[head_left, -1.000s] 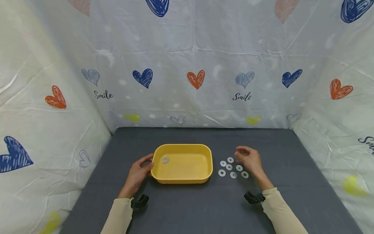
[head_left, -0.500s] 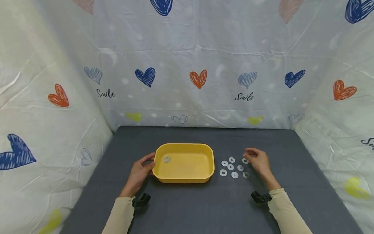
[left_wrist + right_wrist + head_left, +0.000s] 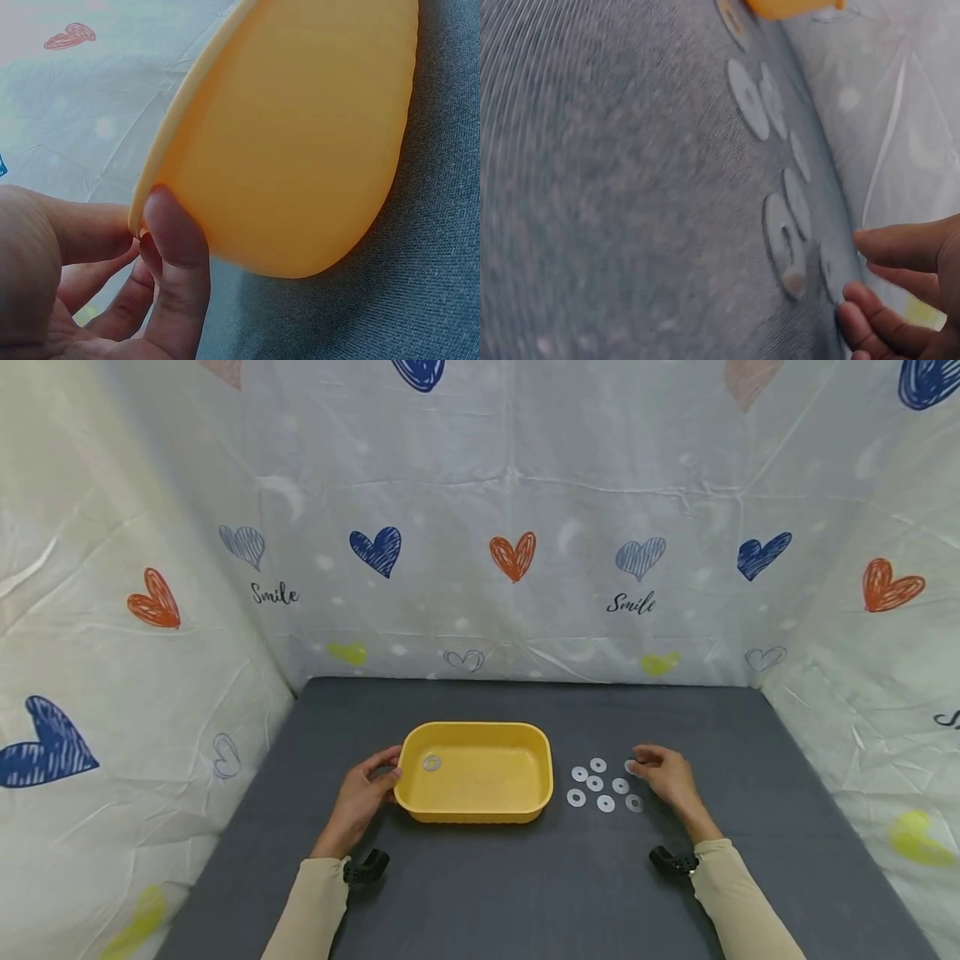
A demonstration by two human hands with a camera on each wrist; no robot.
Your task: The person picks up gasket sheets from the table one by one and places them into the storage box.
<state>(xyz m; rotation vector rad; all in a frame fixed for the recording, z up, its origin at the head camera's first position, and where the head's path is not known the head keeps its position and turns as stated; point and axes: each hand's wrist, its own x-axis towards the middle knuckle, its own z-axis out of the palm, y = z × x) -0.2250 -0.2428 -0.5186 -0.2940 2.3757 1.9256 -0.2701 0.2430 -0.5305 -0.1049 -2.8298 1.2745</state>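
1. Gripping the left end of the yellow tray (image 3: pixel 487 777), the left hand (image 3: pixel 362 793) has the rim between its thumb and fingers.
2. The tray sits on the dark grey table (image 3: pixel 495 893), with its long sides running left to right and its hollow facing up.
3. One washer (image 3: pixel 425 764) lies flat inside the tray, on its floor, toward the gripped end.
4. On the other side, the right hand (image 3: pixel 670 777) is low over the table, its thumb standing apart from the loosely bent fingers in the right wrist view.
5. The far-right washer (image 3: pixel 627 767) is at those fingertips, partly hidden by them; whether they touch it, I cannot tell.
6. Seven more washers (image 3: pixel 590 784) lie flat on the table between the tray and the right hand, in a loose cluster just beside the tray's right end.
7. Both wrists carry a black band (image 3: pixel 366 867), next to the cuffs of cream sleeves (image 3: pixel 307 902).
8. A pale curtain (image 3: pixel 442 485) printed with blue, orange and yellow hearts and the word "Smile" hangs behind the table and along both sides.
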